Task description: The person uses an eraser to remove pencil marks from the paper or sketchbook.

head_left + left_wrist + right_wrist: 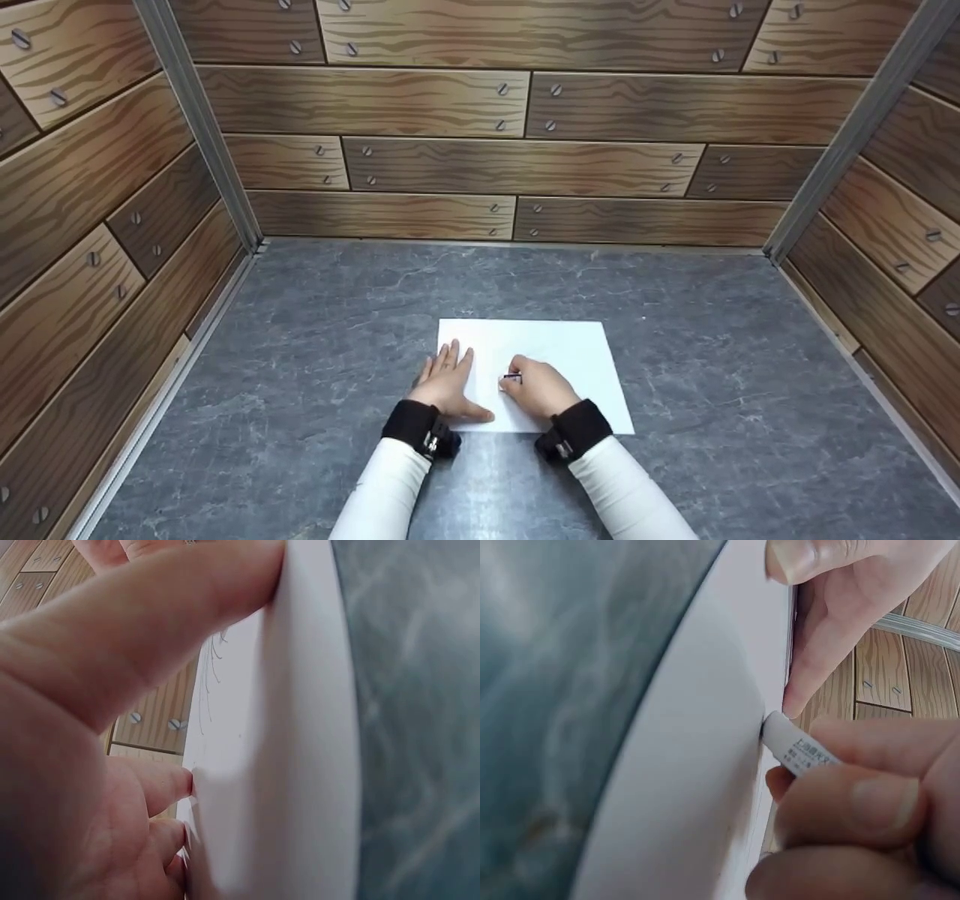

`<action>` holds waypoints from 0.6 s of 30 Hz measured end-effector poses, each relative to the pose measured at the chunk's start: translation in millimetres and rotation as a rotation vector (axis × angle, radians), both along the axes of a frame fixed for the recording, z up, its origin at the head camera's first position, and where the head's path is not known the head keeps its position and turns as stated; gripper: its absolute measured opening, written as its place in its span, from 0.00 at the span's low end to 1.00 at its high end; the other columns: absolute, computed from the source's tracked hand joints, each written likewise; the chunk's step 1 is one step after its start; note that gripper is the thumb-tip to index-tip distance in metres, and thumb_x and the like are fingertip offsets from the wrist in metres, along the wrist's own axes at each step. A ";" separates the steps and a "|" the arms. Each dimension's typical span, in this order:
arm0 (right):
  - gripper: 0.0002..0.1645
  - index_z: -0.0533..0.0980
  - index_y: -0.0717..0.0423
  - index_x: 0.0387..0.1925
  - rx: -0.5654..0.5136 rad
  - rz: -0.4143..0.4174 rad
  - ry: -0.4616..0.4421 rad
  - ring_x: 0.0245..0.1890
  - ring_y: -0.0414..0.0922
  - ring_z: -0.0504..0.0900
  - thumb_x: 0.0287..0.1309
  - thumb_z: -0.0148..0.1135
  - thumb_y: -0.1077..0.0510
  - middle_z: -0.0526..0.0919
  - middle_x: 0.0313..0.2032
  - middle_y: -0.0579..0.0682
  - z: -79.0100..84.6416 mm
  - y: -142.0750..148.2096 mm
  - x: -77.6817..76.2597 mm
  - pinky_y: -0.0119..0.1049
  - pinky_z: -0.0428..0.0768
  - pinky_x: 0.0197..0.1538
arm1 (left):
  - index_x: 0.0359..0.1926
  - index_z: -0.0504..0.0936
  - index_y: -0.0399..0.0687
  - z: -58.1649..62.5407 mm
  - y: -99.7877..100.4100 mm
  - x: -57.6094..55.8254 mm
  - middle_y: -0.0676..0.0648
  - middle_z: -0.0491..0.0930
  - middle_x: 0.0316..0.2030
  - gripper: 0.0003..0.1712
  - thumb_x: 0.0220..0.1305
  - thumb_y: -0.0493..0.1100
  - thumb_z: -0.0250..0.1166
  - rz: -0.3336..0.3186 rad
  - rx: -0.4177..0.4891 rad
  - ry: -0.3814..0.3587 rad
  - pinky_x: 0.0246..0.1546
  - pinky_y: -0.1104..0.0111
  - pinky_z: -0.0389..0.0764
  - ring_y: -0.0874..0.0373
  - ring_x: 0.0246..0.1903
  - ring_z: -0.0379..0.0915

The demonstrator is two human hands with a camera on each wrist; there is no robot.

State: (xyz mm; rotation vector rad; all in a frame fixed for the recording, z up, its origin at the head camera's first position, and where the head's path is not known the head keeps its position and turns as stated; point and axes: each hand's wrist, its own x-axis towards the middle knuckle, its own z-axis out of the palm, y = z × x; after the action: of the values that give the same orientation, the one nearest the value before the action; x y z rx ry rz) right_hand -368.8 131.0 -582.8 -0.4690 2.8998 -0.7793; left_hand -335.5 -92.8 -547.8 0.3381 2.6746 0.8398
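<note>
A white sheet of paper [574, 349] lies on the grey marbled tabletop. My left hand [444, 388] rests on its left side with fingers spread and the thumb on the paper near the front edge. My right hand [546, 388] pinches a small white eraser [513, 378] with a dark band. In the right wrist view, small dark print shows on the eraser [799, 748], and its rounded white end touches the paper. Thin dark drawn lines [214, 667] appear on the sheet in the left wrist view, partly hidden behind the left thumb.
Wood-patterned panels with printed screws form a back wall [435, 165] and side walls around the grey tabletop [337, 322]. Metal posts [202, 127] stand at the back corners. Each wrist wears a black strap [411, 425] with a small camera.
</note>
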 end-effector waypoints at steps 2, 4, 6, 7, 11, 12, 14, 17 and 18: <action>0.11 0.83 0.50 0.40 -0.001 0.035 -0.012 0.33 0.43 0.81 0.79 0.74 0.51 0.90 0.35 0.49 -0.1 0.4 -0.8 0.44 0.83 0.43 | 0.95 0.52 0.34 -0.7 -0.1 0.2 0.28 0.39 0.96 0.74 0.66 0.59 0.88 0.004 0.001 0.004 0.98 0.36 0.38 0.31 0.98 0.32; 0.11 0.84 0.51 0.40 -0.005 0.038 -0.028 0.34 0.43 0.81 0.79 0.75 0.51 0.90 0.36 0.50 0.0 0.8 -1.5 0.43 0.82 0.43 | 0.95 0.52 0.34 -0.6 -0.3 0.4 0.28 0.39 0.96 0.74 0.66 0.59 0.88 0.005 0.000 0.002 0.98 0.36 0.38 0.32 0.98 0.32; 0.11 0.83 0.51 0.41 -0.004 -0.001 -0.022 0.33 0.43 0.81 0.80 0.74 0.50 0.91 0.36 0.50 0.1 1.1 -1.8 0.43 0.82 0.42 | 0.95 0.52 0.35 -0.1 -0.3 0.5 0.28 0.39 0.96 0.74 0.66 0.59 0.88 0.008 0.000 0.002 0.98 0.36 0.38 0.31 0.98 0.32; 0.11 0.83 0.51 0.41 -0.004 -0.025 -0.016 0.33 0.43 0.81 0.80 0.74 0.50 0.91 0.36 0.51 0.0 1.3 -1.6 0.43 0.82 0.42 | 0.96 0.52 0.35 0.1 -0.1 0.5 0.28 0.39 0.96 0.74 0.66 0.60 0.88 0.009 -0.001 0.000 0.98 0.36 0.38 0.31 0.98 0.32; 0.11 0.83 0.51 0.43 0.001 -0.026 -0.012 0.33 0.43 0.81 0.81 0.73 0.50 0.92 0.37 0.52 0.4 0.4 -0.2 0.44 0.83 0.43 | 0.95 0.53 0.34 0.3 0.0 1.2 0.27 0.39 0.96 0.74 0.66 0.59 0.88 0.011 -0.003 0.003 0.98 0.36 0.38 0.31 0.98 0.33; 0.11 0.83 0.51 0.43 0.000 -0.004 -0.017 0.33 0.43 0.81 0.81 0.74 0.50 0.92 0.37 0.52 0.3 0.1 0.2 0.44 0.84 0.44 | 0.95 0.53 0.34 0.3 0.0 1.5 0.27 0.39 0.96 0.74 0.66 0.59 0.88 0.010 -0.002 0.003 0.98 0.36 0.38 0.31 0.98 0.33; 0.11 0.84 0.50 0.42 -0.006 0.031 -0.030 0.34 0.43 0.81 0.80 0.74 0.50 0.92 0.37 0.51 0.8 -0.6 1.0 0.44 0.84 0.45 | 0.95 0.53 0.33 -0.1 0.0 1.9 0.27 0.39 0.96 0.74 0.66 0.58 0.88 0.009 0.003 0.002 0.98 0.36 0.37 0.31 0.98 0.32; 0.11 0.83 0.50 0.41 -0.011 0.004 -0.024 0.34 0.44 0.81 0.81 0.74 0.50 0.91 0.37 0.50 1.7 -1.2 2.5 0.45 0.84 0.45 | 0.95 0.52 0.34 -0.6 -0.1 1.9 0.28 0.39 0.96 0.74 0.66 0.58 0.88 0.011 0.005 0.001 0.98 0.36 0.37 0.32 0.98 0.32; 0.12 0.82 0.50 0.41 -0.013 -0.018 -0.012 0.34 0.44 0.81 0.81 0.74 0.50 0.90 0.36 0.50 1.7 -1.3 2.7 0.45 0.84 0.44 | 0.95 0.52 0.35 -0.7 -0.3 1.8 0.28 0.39 0.96 0.74 0.66 0.58 0.88 0.011 0.003 0.000 0.99 0.36 0.37 0.32 0.98 0.32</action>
State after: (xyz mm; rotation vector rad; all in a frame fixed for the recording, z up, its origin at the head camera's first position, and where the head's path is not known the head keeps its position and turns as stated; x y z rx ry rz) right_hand -366.1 129.7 -581.2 -0.4383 2.8936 -0.8007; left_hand -333.7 -93.1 -548.4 0.3251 2.6779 0.8471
